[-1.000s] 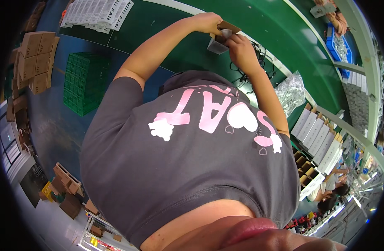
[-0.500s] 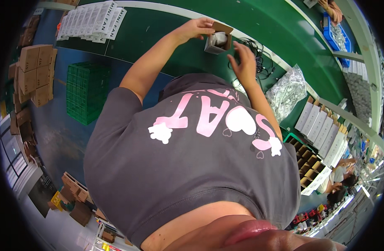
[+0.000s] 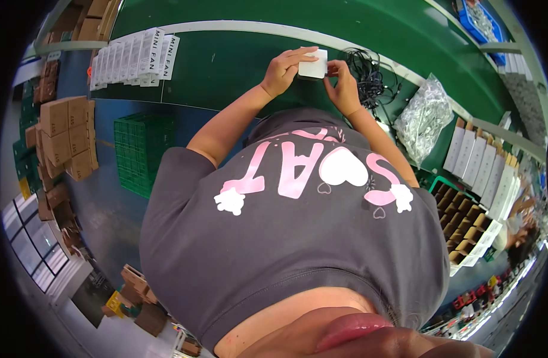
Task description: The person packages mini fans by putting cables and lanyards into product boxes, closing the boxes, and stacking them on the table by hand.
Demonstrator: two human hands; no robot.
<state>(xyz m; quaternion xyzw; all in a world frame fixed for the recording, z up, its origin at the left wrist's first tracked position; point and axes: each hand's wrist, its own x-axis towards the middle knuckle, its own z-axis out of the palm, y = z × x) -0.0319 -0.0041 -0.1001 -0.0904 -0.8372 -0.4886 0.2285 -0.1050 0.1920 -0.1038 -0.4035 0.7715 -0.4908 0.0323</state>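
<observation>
A small white carton (image 3: 313,67) stands on the green table in front of me, its top now covered by a white lid. Across its left side and top lies my left hand (image 3: 285,70), its fingers bent round the carton. My right hand (image 3: 343,88) holds the carton's right edge, thumb and forefinger pinched there. The lid hides whatever lies inside. Just right of that hand is a tangle of black cables (image 3: 372,80), with a clear plastic bag of wrapped pieces (image 3: 424,122) beyond it.
White printed boxes (image 3: 130,59) lie in an overlapping row at the table's left. A green crate (image 3: 141,152) stands on the floor below. Right of me are long white boxes (image 3: 479,164) and a tray of brown-flapped cartons (image 3: 465,224). A blue bin (image 3: 480,24) sits far right.
The carton's brown flap stood up with a pale wrapped item showing inside; now the white lid is down. Both hands have closed in on the carton, and the view has shifted slightly.
</observation>
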